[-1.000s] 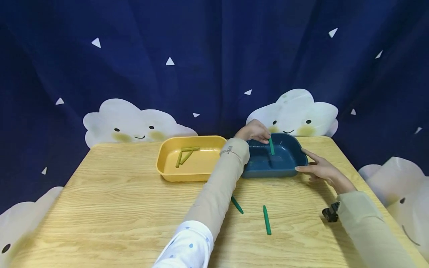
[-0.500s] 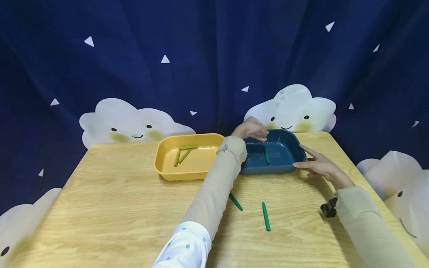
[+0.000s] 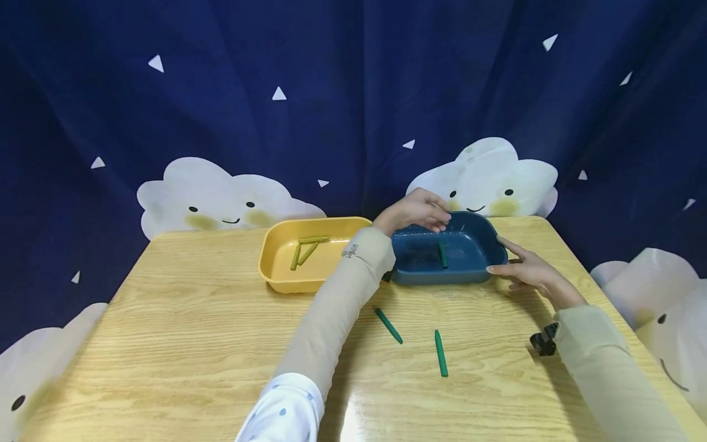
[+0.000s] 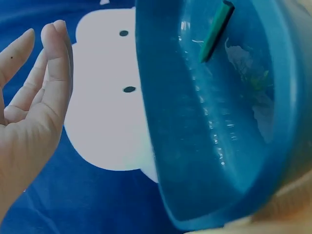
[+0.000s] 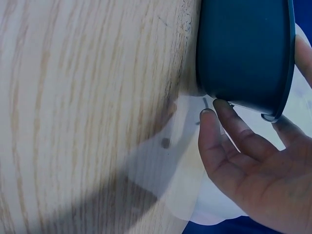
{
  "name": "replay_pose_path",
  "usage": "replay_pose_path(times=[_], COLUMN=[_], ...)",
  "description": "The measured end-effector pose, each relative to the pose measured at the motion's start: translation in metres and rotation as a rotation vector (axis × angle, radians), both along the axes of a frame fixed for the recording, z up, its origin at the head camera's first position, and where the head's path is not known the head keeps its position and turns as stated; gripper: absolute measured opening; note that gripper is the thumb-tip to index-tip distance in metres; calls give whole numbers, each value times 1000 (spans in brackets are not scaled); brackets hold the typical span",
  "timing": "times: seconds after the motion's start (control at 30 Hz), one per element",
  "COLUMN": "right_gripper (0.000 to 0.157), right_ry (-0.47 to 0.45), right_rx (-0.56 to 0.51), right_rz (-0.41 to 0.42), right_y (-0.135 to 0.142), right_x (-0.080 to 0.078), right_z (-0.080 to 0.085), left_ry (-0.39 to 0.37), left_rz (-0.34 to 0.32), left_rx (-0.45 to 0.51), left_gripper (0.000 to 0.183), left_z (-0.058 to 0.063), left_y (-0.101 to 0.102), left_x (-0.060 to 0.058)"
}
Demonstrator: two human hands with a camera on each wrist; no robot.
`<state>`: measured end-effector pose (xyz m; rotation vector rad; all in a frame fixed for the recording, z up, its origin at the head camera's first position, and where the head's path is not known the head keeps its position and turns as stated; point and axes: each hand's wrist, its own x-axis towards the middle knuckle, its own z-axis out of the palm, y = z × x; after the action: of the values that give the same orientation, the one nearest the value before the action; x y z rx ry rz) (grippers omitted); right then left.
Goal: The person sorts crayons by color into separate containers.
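Observation:
In the head view, my left hand (image 3: pixel 421 210) hovers over the far left side of a dark blue plastic bin (image 3: pixel 442 277), holding nothing. The left wrist view shows the left hand's fingers (image 4: pixel 58 73) loosely bent, apart from the bin wall. One green crayon (image 3: pixel 443 255) lies on the floor of the blue bin. At the bin's right end rests my right hand (image 3: pixel 533 276), thumb and fingers spread against it. Seen from the right wrist, its fingertips (image 5: pixel 222 105) touch the outside of the bin. Two more green crayons (image 3: pixel 440 353) lie on the table in front.
A yellow bin (image 3: pixel 301 286) with several yellow-green crayons (image 3: pixel 307 253) stands left of the blue bin. Behind the wooden table (image 3: pixel 182 344) hangs a dark blue curtain (image 3: pixel 342 92) with clouds and triangles.
The green crayon, held by my left hand a second ago, has been let go and lies in the blue bin. The left hand has risen slightly. My right hand stays at the bin's end.

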<state>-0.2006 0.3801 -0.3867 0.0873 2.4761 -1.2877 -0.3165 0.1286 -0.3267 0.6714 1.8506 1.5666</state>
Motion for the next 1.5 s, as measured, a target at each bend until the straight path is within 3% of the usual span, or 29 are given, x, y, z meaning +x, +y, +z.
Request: replay_pose_path(times=[0.33,0.53,0.83,1.03,1.13,1.4,1.5], right_gripper=[97,97,96,95,96,96,96], right_ry=[-3,0,-1,-1,-7,-10,-11], right_rx=[5,6,10,2,-6,9,22], right_rz=[4,3,5,1,3,5,9], right_y=[2,3,6,5,3,1,1], right_x=[-2,-3,-2,-2,-2,-2,-2], right_z=[5,2,4,2,1,-1,-2], left_ry=[127,193,309,423,437,335,313], left_rz=[-128,-187,-274,-320,-337,-463,-477], left_rx=[39,-9,-35,-72,-95,-100,-131], left_gripper=[32,34,33,26,28,39,42], left_z=[10,10,0,-13,-23,-46,-53], left_y=[-18,-29,-44,-64,-75,-97,-103], left_x=[20,38,54,65,69,76,78])
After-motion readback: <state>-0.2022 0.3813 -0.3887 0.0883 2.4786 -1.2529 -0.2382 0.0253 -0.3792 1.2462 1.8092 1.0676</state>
